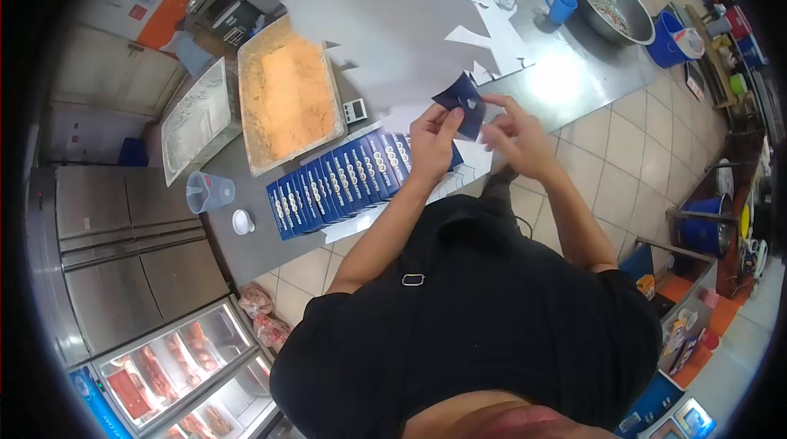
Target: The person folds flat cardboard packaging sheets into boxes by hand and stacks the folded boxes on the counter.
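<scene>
My left hand [434,137] pinches a small dark blue card box [464,104] that looks partly folded, its thumb on the front and a pale patch near the middle. My right hand [521,141] is at the box's right side, with fingers apart and the index fingertip at its edge. Whether that fingertip presses on the card is hard to tell. Beneath my hands, a fanned row of dark blue printed cartons [344,181] overlaps along the table's near edge, on white paper.
A metal table [566,70] carries a tray of orange powder [295,95], a second pale tray [197,123], a clear plastic jug [210,191], a small white cup [243,222], a blue mug [561,7] and a steel bowl [615,9]. White sheets [385,21] cover its middle.
</scene>
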`<state>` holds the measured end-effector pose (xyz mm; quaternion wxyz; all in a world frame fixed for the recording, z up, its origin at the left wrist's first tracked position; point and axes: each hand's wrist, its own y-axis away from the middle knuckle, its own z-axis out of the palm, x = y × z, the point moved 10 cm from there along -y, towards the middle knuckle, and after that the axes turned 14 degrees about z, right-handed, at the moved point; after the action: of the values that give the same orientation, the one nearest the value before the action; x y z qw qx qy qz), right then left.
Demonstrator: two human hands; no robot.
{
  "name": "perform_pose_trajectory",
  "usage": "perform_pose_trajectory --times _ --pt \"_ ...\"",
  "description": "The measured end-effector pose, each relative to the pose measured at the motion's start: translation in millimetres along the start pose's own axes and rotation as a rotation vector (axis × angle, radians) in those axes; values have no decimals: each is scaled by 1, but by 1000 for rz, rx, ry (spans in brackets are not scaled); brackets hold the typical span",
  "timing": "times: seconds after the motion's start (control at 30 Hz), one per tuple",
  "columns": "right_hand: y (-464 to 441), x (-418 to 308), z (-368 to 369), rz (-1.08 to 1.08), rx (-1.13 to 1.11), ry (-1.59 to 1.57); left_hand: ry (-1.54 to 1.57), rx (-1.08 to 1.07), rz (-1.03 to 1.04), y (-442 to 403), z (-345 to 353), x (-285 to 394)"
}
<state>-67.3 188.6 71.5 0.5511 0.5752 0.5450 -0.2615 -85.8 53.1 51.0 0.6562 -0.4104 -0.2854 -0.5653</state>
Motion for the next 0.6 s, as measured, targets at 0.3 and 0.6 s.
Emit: perform_pose_trajectory --times 0.3,0.6 --pt "28 47 -32 29 53 -432 -126 -489 -386 81 33 -24" --pt "68 20 0 -194 -289 272 -106 -606 -600 121 32 -42"
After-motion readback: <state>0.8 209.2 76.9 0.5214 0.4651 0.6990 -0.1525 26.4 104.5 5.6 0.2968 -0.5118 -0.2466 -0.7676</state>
